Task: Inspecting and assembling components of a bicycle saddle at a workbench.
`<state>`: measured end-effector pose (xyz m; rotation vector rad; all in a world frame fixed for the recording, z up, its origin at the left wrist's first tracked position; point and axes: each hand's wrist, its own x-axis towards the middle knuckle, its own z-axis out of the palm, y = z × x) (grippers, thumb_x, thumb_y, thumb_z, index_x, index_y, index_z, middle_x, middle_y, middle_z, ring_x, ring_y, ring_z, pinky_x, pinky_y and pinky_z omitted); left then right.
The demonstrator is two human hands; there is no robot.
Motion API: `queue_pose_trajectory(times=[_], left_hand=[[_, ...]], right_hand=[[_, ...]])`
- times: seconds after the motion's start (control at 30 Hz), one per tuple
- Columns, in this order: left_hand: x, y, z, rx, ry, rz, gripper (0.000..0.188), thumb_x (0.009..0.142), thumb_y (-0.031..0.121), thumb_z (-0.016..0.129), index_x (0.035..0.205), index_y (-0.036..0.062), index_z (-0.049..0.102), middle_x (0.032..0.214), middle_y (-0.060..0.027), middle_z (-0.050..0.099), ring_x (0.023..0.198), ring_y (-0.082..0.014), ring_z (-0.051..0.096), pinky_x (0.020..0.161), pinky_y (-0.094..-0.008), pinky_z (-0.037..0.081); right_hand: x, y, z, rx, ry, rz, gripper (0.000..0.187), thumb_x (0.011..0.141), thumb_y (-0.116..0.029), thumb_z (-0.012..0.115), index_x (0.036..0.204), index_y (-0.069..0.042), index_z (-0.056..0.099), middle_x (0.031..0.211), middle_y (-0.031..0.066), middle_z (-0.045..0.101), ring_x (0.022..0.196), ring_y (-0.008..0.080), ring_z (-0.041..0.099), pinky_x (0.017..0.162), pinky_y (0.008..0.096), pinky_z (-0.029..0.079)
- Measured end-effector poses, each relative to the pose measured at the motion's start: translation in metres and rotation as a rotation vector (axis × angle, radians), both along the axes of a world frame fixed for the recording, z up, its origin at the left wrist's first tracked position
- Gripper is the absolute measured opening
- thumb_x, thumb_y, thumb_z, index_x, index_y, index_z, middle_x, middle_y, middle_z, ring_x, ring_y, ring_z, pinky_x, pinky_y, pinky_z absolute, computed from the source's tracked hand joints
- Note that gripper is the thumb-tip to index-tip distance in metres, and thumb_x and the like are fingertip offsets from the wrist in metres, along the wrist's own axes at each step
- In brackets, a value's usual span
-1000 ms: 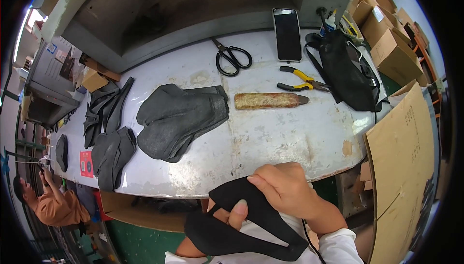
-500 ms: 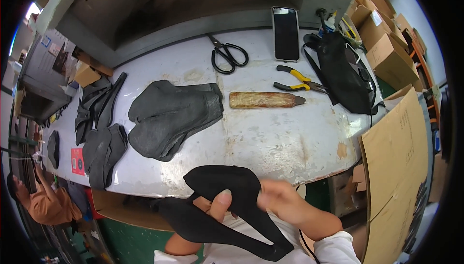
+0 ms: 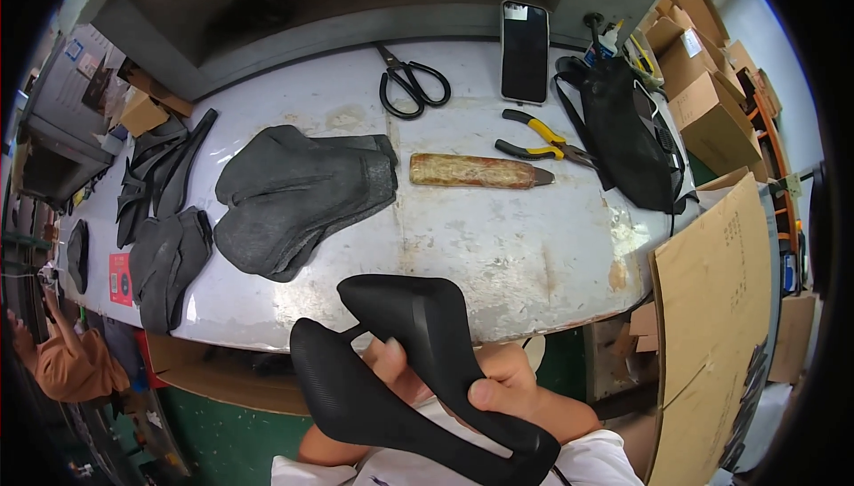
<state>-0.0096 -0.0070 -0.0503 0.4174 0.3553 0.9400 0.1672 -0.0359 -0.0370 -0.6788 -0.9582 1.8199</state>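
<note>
A black bicycle saddle (image 3: 338,388) with a long slot down its middle is held up in front of the table's near edge, its narrow nose toward the lower right. My left hand (image 3: 391,363) grips it from beneath; the thumb shows in the slot and most of the fingers are hidden behind the saddle. On the right side, my right hand (image 3: 511,377) is closed around the narrowing part, thumb pressed on its edge. Beyond the saddle lie a stack of dark grey saddle-shaped covers (image 3: 302,197) and a tool with a tape-wrapped handle (image 3: 471,170) and a short dark tip.
On the white table (image 3: 498,255) are black-handled scissors (image 3: 405,99), yellow-black pliers (image 3: 547,144), a phone (image 3: 525,55) and a black bag (image 3: 627,130). More dark pieces (image 3: 169,259) lie left. Cardboard (image 3: 712,326) stands right; a person in orange (image 3: 80,366) is far left.
My right hand, blurred at the saddle's edge before, now grips its narrowing part. The saddle has turned, showing more of its ribbed outer surface. The view has shifted slightly.
</note>
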Motion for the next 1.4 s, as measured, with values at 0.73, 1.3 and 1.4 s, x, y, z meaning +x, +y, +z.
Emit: queue_pose_trajectory(times=[0.73,1.3,1.4], left_hand=[[-0.004,-0.007,0.045,0.386,0.742,0.343,0.029,0.096,0.000,0.054,0.124,-0.0076,0.052,0.103,-0.0152,0.068,0.095,-0.0175,0.065,0.083,-0.0289,0.052],[-0.006,-0.017,0.025,0.302,0.481,0.264,0.051,0.098,0.017,0.053,0.141,-0.0001,0.033,0.115,-0.0181,0.063,0.103,-0.0294,0.067,0.073,-0.0344,0.057],[-0.025,-0.009,0.022,0.326,0.810,-0.065,0.044,0.092,0.009,0.061,0.132,-0.0011,0.046,0.124,-0.0158,0.059,0.110,-0.0261,0.061,0.095,-0.0388,0.050]], right_hand=[[0.007,0.014,0.012,0.304,-0.514,-0.299,0.021,0.082,-0.007,0.078,0.093,0.003,0.062,0.098,0.0134,0.067,0.082,0.0101,0.064,0.070,0.0226,0.050],[0.007,-0.002,0.003,0.047,0.022,-0.414,0.050,0.087,0.010,0.064,0.128,-0.001,0.036,0.094,0.0165,0.068,0.081,0.0156,0.068,0.071,0.0260,0.055],[0.007,0.012,0.014,-0.075,0.231,-0.613,0.050,0.089,0.008,0.061,0.131,-0.002,0.037,0.094,0.0137,0.068,0.081,0.0145,0.066,0.073,0.0266,0.054]])
